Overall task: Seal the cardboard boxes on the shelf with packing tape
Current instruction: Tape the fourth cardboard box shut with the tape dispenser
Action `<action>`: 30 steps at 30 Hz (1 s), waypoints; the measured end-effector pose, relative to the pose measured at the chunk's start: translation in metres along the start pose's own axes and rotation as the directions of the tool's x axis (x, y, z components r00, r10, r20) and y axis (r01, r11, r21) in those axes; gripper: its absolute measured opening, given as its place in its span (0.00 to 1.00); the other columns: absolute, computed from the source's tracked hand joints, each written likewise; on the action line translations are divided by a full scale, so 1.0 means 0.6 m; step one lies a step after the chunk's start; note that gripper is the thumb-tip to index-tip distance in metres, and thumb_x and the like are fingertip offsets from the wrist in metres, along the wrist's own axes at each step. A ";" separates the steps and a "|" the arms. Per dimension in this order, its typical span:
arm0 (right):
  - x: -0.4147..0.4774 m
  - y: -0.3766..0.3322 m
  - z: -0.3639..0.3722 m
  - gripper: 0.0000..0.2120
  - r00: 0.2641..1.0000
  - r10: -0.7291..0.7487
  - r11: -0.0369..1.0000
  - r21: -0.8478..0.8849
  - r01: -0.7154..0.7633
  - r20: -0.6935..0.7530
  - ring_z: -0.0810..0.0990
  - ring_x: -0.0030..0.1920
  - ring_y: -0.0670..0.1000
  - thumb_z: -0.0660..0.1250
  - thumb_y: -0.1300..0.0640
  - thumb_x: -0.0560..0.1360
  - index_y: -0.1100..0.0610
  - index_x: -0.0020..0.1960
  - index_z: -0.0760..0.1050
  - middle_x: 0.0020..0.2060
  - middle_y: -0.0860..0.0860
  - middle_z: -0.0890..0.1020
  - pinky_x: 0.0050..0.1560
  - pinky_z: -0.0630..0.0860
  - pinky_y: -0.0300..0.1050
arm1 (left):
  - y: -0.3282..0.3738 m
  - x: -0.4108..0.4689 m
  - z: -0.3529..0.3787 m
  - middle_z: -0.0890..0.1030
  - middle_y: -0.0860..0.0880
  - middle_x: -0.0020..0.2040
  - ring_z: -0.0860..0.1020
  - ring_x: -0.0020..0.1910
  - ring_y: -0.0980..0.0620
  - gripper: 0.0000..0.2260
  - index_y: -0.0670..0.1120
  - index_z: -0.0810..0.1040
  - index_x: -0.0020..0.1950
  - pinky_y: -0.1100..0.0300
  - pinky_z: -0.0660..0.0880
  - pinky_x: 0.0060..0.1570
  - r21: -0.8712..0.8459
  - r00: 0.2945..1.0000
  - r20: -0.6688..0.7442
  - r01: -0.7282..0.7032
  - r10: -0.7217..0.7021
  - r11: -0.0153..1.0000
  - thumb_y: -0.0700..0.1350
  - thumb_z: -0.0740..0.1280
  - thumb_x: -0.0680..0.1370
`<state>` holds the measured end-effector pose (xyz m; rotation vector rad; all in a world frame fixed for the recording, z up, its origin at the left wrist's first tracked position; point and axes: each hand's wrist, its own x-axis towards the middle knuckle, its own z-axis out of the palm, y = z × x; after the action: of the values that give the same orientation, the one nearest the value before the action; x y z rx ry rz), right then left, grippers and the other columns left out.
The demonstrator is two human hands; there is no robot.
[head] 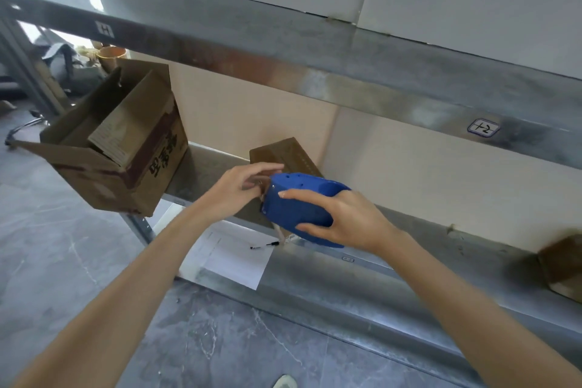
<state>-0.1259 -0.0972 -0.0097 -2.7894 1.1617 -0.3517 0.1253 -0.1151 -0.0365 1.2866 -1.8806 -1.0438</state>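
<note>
Head view: tape dispenser (296, 209), nose leftward, gripped by right hand (354, 221), left hand (240, 186) pinching its tip

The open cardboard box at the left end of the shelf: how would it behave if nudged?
The open cardboard box likely tips easily: it sits tilted, overhanging the shelf edge. Its spread flaps look floppy, poor to grab. Probably light, though its contents are unclear.
</note>
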 end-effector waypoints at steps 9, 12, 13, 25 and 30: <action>-0.040 -0.082 -0.010 0.26 0.999 0.030 0.998 -0.054 -0.027 0.046 0.66 0.25 0.49 0.65 0.44 0.78 0.38 0.74 0.63 0.27 0.47 0.73 0.29 0.73 0.49 | 0.004 -0.048 -0.008 0.82 0.51 0.57 0.81 0.57 0.54 0.19 0.45 0.79 0.63 0.57 0.79 0.55 -0.099 0.992 0.126 -0.017 0.030 0.995 0.27 0.63 0.78; -0.054 -0.099 -0.008 0.27 0.998 0.034 0.999 -0.042 -0.032 0.057 0.62 0.24 0.46 0.66 0.43 0.77 0.38 0.74 0.63 0.23 0.44 0.63 0.29 0.70 0.46 | 0.009 -0.059 -0.002 0.83 0.48 0.55 0.82 0.54 0.50 0.18 0.44 0.80 0.61 0.55 0.81 0.51 -0.102 0.993 0.111 -0.019 0.030 0.995 0.27 0.64 0.77; -0.058 -0.103 -0.007 0.28 0.997 0.044 0.999 -0.034 -0.042 0.064 0.62 0.24 0.45 0.67 0.42 0.76 0.37 0.74 0.62 0.23 0.42 0.63 0.30 0.69 0.45 | 0.010 -0.062 0.002 0.83 0.48 0.54 0.82 0.53 0.50 0.17 0.43 0.80 0.60 0.54 0.81 0.50 -0.092 0.993 0.108 -0.028 0.038 0.995 0.27 0.65 0.76; -0.069 -0.072 0.003 0.28 0.981 0.060 0.982 0.167 -0.091 0.183 0.73 0.34 0.39 0.66 0.47 0.78 0.31 0.71 0.57 0.31 0.41 0.74 0.33 0.63 0.33 | 0.002 -0.062 0.046 0.83 0.49 0.47 0.82 0.43 0.50 0.21 0.53 0.80 0.50 0.60 0.80 0.42 -0.044 0.998 -0.060 0.025 -0.027 0.999 0.26 0.66 0.75; -0.066 -0.040 -0.019 0.28 0.977 0.001 0.983 0.180 -0.040 0.211 0.71 0.34 0.39 0.66 0.49 0.78 0.32 0.71 0.58 0.31 0.33 0.72 0.34 0.63 0.32 | 0.017 -0.048 0.063 0.83 0.44 0.47 0.80 0.44 0.45 0.18 0.47 0.81 0.50 0.55 0.78 0.45 -0.098 0.990 -0.115 0.066 -0.077 0.993 0.25 0.62 0.75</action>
<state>-0.1390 -0.0521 -0.0015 -2.5794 1.0520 -0.1479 0.0986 -0.0759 -0.0480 1.3400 -1.6885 -1.0553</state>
